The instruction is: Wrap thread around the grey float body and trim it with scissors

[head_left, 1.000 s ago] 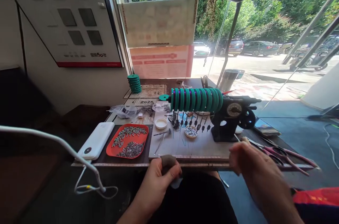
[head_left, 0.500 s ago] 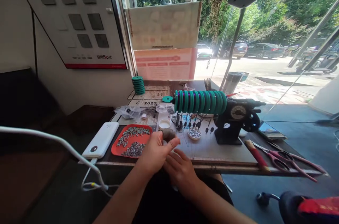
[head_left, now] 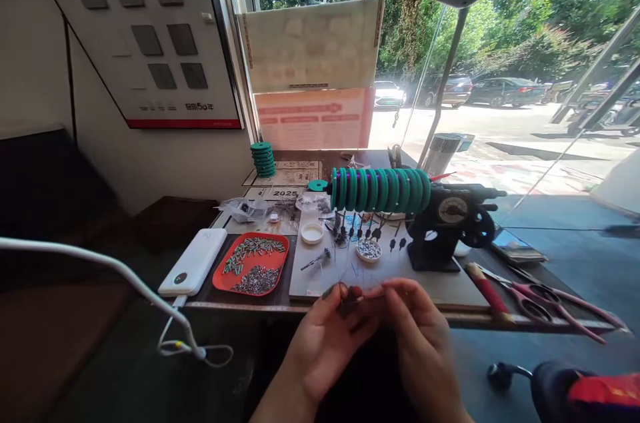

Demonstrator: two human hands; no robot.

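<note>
left hand (head_left: 327, 343): palm tipped up, thumb curled in beside a tiny dark-red piece (head_left: 356, 291), other fingers stretched toward the right hand; can't tell if it's actually pinching
right hand (head_left: 423, 336): thumb and index tips pressed together, whatever's between them is too small to make out
dark-red piece: between the hands, by the left thumb, over the near edge of the grey board (head_left: 325, 280)
red tray (head_left: 241, 267): left side of the tabletop (head_left: 285, 286), metal rods (head_left: 255, 248) up top, little metal bits (head_left: 257, 280) below, white power bank (head_left: 195, 262) just beside it
black winder (head_left: 434, 243): loaded with green discs (head_left: 383, 190)
pink-handled scissors (head_left: 537, 290): far right, near the edge
</note>
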